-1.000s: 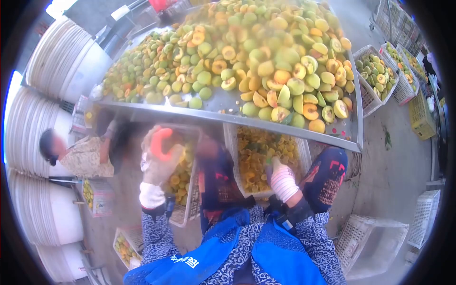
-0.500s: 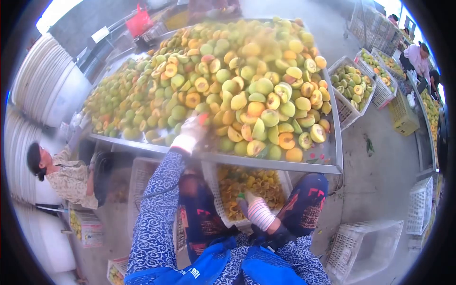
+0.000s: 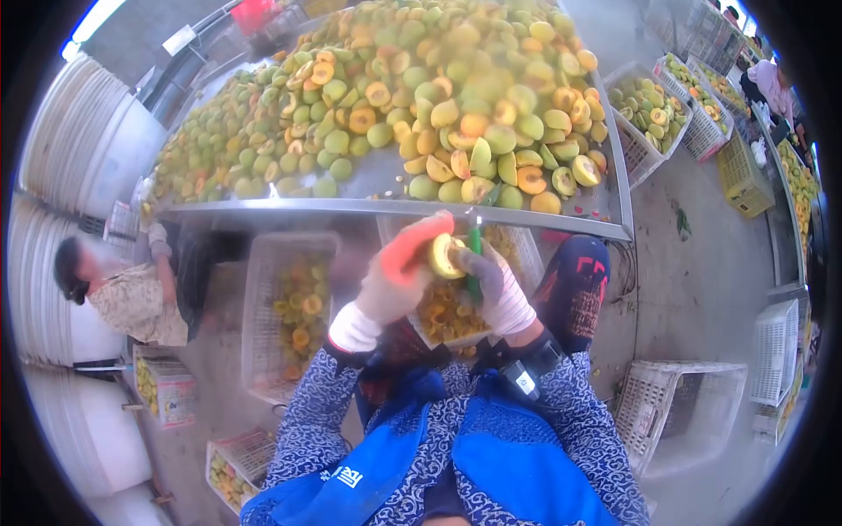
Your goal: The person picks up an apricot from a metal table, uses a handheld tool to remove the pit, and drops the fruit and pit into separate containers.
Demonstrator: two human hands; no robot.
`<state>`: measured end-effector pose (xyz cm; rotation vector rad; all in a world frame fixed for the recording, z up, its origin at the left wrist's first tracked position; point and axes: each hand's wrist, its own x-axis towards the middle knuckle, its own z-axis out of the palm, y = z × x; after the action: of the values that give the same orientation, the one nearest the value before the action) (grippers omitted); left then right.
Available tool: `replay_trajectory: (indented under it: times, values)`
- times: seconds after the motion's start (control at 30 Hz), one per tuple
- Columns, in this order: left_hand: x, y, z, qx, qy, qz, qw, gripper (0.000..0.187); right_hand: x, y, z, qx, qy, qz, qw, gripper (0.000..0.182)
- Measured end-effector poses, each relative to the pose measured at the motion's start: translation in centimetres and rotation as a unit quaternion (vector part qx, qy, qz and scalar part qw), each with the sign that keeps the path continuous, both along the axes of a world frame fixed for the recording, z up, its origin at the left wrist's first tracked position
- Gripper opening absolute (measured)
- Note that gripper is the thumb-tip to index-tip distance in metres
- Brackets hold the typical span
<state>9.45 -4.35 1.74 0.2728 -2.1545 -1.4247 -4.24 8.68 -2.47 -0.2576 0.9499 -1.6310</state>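
Observation:
In front of me, below the metal table edge, my left hand (image 3: 399, 267), in a pale glove with orange-red on the fingers, grips a cut peach (image 3: 446, 256). Its pale yellow cut face is toward my right hand. My right hand (image 3: 498, 285), gloved with a striped cuff, is closed around a small green-handled tool (image 3: 474, 250) with a metal tip pointing up. The tip's exact shape is too small to tell. The right thumb touches or nearly touches the peach. Beneath both hands stands a crate (image 3: 526, 254) of cut fruit pieces, partly covered by them.
A metal table (image 3: 386, 180) carries a large heap of green and yellow peaches (image 3: 351, 105), many halved. A second crate (image 3: 254, 324) holds fruit pieces at left, near a seated co-worker (image 3: 136, 294). An overturned white crate (image 3: 649, 412) lies right. Filled crates (image 3: 645, 131) stand beyond the table.
My left hand has come back from the heap to my right hand, now holding a cut peach. My right hand has risen from the crate with the tool. The view has tilted down.

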Motion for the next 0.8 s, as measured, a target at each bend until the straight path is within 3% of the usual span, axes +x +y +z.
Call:
replay_trajectory:
  times: [0.03,0.07,0.17,0.3,0.33,0.4,0.47,0.5,0.57,0.6,0.67,0.73,0.77,0.8]
  values:
    - [0.1,1.2,-0.2,0.189,0.049,0.012,0.981,0.054,0.1,0.1,0.0,-0.005,-0.004,0.004,1.000,0.040]
    - [0.0,2.1,-0.4,0.370,0.096,0.024,0.924,0.050,0.3,0.5,1.1,0.001,-0.016,-0.007,1.000,0.038]
    - [-0.7,3.5,-2.8,0.487,0.181,0.007,0.854,0.051,1.1,0.1,1.2,0.015,0.007,-0.041,0.999,0.034]
    - [-2.3,5.4,-4.3,0.477,0.178,0.109,0.853,0.053,2.4,-1.2,-0.9,0.011,0.045,-0.095,0.994,0.031]
    - [-2.5,5.3,-4.6,0.463,0.151,0.150,0.861,0.050,2.2,-1.5,-1.2,0.011,0.102,-0.083,0.991,0.029]
    - [-2.3,4.4,-5.3,0.515,0.174,0.160,0.824,0.046,1.5,-0.5,-1.4,0.055,0.207,-0.024,0.976,0.028]
    - [-2.4,3.3,-6.4,0.574,0.190,0.209,0.769,0.041,0.8,-0.1,-1.3,0.054,0.230,-0.025,0.971,0.023]
    - [-2.1,3.1,-6.7,0.561,0.191,0.202,0.780,0.041,0.1,-0.1,-2.3,0.060,0.107,-0.034,0.992,0.018]
    - [-1.6,3.1,-6.7,0.537,0.191,0.187,0.800,0.041,-0.6,0.5,-0.8,0.081,0.110,-0.045,0.990,0.014]
    - [-1.4,3.2,-6.6,0.530,0.178,0.185,0.808,0.042,-0.6,0.3,-2.1,0.049,0.173,-0.057,0.982,0.019]
    - [-1.8,3.7,-5.1,0.519,0.154,0.177,0.822,0.044,-0.1,0.0,-1.1,0.012,0.374,-0.042,0.926,0.022]
    - [-2.1,3.7,-6.6,0.454,0.140,0.177,0.862,0.045,0.4,-0.8,-2.0,-0.028,0.545,-0.051,0.836,0.030]
    - [-2.4,3.6,-6.7,0.420,0.135,0.177,0.880,0.046,0.9,-1.5,-3.0,-0.033,0.617,-0.090,0.781,0.028]
    - [-2.3,3.7,-6.6,0.413,0.120,0.192,0.882,0.045,0.9,-1.5,-3.8,-0.015,0.628,-0.077,0.774,0.025]
